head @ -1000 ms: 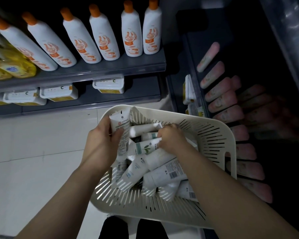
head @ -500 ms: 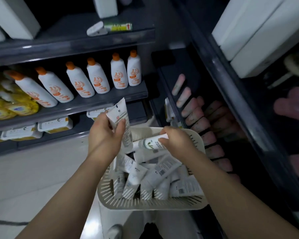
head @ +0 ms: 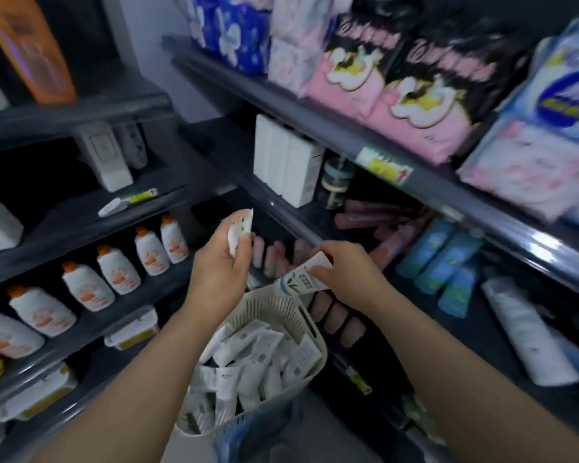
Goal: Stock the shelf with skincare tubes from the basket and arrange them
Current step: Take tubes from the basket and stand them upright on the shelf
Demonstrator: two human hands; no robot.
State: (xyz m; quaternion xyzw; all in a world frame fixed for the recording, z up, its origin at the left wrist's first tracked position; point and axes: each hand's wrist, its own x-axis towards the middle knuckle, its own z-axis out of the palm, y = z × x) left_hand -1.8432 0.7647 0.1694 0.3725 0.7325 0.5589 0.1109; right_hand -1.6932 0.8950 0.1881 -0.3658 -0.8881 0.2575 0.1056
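A cream slotted basket (head: 310, 324) sits low in the middle, holding several white skincare tubes (head: 248, 355). My left hand (head: 219, 272) grips one white tube (head: 239, 228) upright, above the basket's left side. My right hand (head: 345, 274) holds a second white tube with a green leaf print (head: 295, 280) lying sideways over the basket's far rim. Both hands are raised in front of the dark shelf (head: 315, 233) on the right, where pink tubes (head: 274, 255) lie in a row.
White bottles with orange caps (head: 117, 269) line the left shelf. White boxes (head: 288, 165) and a jar stand on the right shelf; blue tubes (head: 445, 255) and a large white tube (head: 528, 332) lie further right. Pink and blue packs (head: 415, 88) fill the shelf above.
Both hands have lifted their tubes out of the basket and up toward the right shelf. The view has swung upward and to the right, so the basket sits lower.
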